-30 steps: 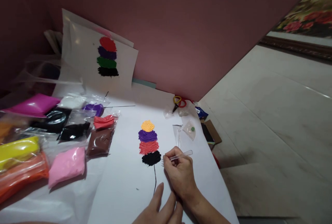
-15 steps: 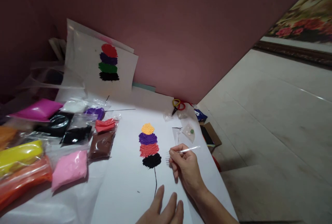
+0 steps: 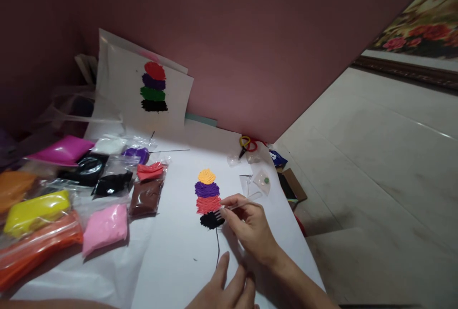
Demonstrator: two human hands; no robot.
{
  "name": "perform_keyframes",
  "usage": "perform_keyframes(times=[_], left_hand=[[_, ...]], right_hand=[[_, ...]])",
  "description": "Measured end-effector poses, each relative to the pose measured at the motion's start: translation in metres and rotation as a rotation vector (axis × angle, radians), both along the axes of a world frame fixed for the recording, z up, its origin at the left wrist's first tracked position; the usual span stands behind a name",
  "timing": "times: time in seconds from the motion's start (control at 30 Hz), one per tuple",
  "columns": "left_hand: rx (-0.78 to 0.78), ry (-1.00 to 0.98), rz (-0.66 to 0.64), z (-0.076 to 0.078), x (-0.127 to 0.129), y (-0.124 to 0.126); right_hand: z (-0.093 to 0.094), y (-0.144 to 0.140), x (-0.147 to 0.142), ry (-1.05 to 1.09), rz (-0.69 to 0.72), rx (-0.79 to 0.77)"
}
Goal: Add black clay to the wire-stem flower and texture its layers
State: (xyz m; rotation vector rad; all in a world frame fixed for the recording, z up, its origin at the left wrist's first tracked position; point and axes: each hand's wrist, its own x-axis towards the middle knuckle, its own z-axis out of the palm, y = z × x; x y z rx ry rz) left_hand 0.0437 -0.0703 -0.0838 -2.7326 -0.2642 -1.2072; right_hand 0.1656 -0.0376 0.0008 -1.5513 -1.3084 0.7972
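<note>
Fork work on a stack of coloured bands; clock directions are taken from the black band [image 3: 208, 221]. Half a second earlier the clear fork [image 3: 246, 200] stood apart from the stack, to the right; its tines now lie over the black band's upper right edge — a shift that appears to put the fork in working position there. Whether the tines press in cannot be told.

The right hand [image 3: 250, 227], at three o'clock, pinches the fork between thumb and fingers, its handle slanting away toward two o'clock. The left hand [image 3: 224, 291], between five and six o'clock, has its fingers spread apart and shows nothing in its grasp; whether they bear on the white paper [image 3: 171, 261] is unclear.

Above the black band, toward twelve o'clock, follow a coral band [image 3: 207, 205], a purple band [image 3: 206, 189] and a rounded yellow-orange cap [image 3: 206, 176], all matte, clay-like and finely ridged, with ragged edges. A thin dark line [image 3: 218, 247] descends near six o'clock. Glossy, pillow-shaped packets — brown [image 3: 146, 198] and pink [image 3: 106, 229] among them — lie around nine o'clock; scissors [image 3: 244, 145] with yellow and red handles rest at one.
</note>
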Motion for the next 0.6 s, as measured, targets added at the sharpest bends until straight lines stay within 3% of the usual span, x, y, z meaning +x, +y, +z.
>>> perform_keyframes(times=[0.1, 0.37, 0.6], left_hand=[[0.013, -0.003, -0.003, -0.001, 0.002, 0.0], [-0.019, 0.034, -0.007, 0.005, 0.0, 0.001], [-0.004, 0.055, -0.027, 0.004, 0.0, 0.0]], right_hand=[[-0.009, 0.0, -0.004, -0.12, 0.011, 0.116], [-0.023, -0.009, 0.001, -0.245, 0.017, 0.237], [-0.027, -0.008, -0.002, -0.267, 0.008, 0.265]])
